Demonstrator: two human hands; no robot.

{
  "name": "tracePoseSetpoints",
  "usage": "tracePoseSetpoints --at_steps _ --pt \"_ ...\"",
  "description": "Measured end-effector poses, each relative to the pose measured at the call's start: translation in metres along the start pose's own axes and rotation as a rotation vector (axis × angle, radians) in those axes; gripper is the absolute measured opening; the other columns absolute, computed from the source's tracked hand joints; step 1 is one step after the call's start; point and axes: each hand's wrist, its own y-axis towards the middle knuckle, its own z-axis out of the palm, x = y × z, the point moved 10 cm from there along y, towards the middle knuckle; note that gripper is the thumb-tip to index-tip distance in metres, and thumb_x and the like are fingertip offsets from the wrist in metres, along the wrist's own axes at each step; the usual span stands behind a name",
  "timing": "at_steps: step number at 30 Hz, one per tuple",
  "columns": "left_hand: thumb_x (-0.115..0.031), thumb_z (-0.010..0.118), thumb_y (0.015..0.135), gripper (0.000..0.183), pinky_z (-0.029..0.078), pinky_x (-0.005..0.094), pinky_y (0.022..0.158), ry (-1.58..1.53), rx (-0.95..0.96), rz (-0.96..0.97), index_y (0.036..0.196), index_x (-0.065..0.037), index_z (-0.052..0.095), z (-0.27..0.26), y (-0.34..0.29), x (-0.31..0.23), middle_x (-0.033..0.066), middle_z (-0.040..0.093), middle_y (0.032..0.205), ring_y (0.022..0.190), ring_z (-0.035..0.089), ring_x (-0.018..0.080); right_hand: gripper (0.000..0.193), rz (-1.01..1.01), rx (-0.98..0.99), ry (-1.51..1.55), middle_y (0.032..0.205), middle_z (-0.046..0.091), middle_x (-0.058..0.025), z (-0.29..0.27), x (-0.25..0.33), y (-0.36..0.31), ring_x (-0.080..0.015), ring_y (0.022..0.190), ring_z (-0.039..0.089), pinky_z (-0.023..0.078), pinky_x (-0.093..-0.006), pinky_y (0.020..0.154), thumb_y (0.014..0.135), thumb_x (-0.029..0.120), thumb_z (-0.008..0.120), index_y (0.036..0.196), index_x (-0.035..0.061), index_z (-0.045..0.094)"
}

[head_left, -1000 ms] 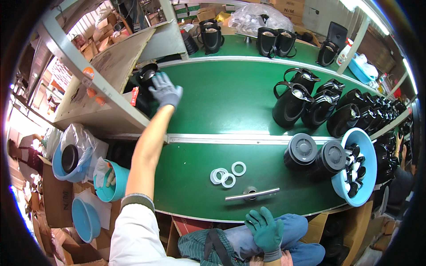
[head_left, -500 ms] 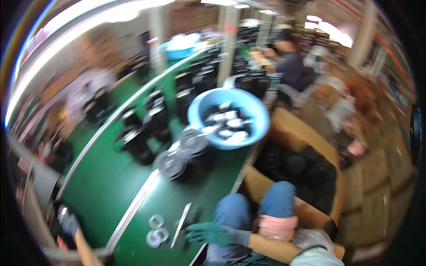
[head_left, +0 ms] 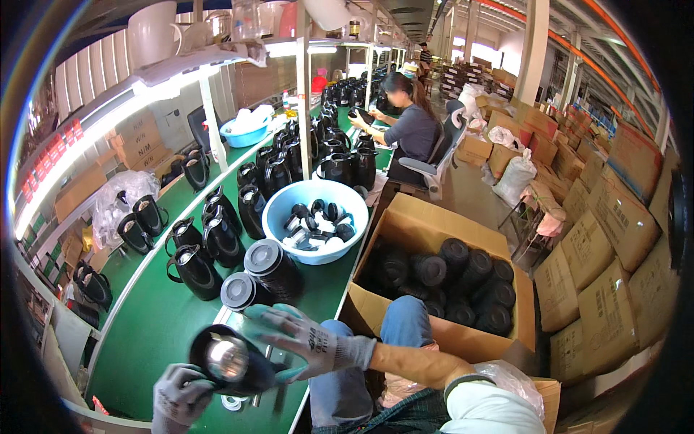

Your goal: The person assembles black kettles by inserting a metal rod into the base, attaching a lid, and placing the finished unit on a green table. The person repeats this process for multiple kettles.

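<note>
Tilted over the near end of the green bench is a black jug, its mouth toward me and a shiny lining inside. My left hand, in a grey glove, is closed round its handle side. My right hand, gloved in grey and green, has its fingers spread beside the jug's lower body; whether it touches the jug is unclear. Pale rings lie on the bench, partly hidden beneath the jug. Just beyond my hands stand two stacks of black round parts with grey tops.
A blue basin holds black-and-white parts. More black jugs line the green bench. Right of it, an open carton contains black ribbed parts. A seated co-worker handles a dark item farther along. Cartons are stacked at right.
My left hand has come in from the far left with the jug. My right hand has risen from near my knees to beside it. The view has turned and sharpened.
</note>
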Motion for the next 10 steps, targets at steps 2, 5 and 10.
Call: tracePoseSetpoints --at_steps 2,5,10 --pt "-0.017 0.085 0.067 0.027 0.059 0.0434 0.083 -0.066 0.091 0.125 0.093 -0.014 0.076 0.011 0.007 -0.035 0.0066 0.069 0.097 0.098 0.069 0.0312 0.081 -0.149 0.257 0.012 0.165 0.032 -0.0163 -0.022 0.037 0.011 -0.0414 0.155 0.026 0.028 -0.0608 0.12 0.072 0.033 0.09 0.141 0.0171 0.05" --pt "-0.021 0.087 0.069 0.03 0.059 0.0432 0.086 -0.179 0.128 0.166 0.096 -0.014 0.078 0.019 0.012 -0.065 0.0073 0.07 0.1 0.103 0.069 0.0316 0.062 -0.149 0.225 0.245 0.15 0.049 -0.0167 -0.036 0.05 -0.018 -0.0419 0.147 0.038 0.036 -0.0566 0.117 0.07 0.024 0.087 0.122 0.0089 0.058" --pt "-0.024 0.086 0.072 0.046 0.053 0.0543 0.099 -0.076 0.044 0.133 0.115 -0.012 0.074 0.04 0.008 -0.093 0.0145 0.067 0.123 0.119 0.064 0.0395 0.049 0.139 0.143 0.365 0.152 0.049 -0.0179 -0.047 0.035 -0.087 -0.0397 0.147 0.041 0.033 -0.0534 0.121 0.078 0.026 0.085 0.116 0.0109 0.059"
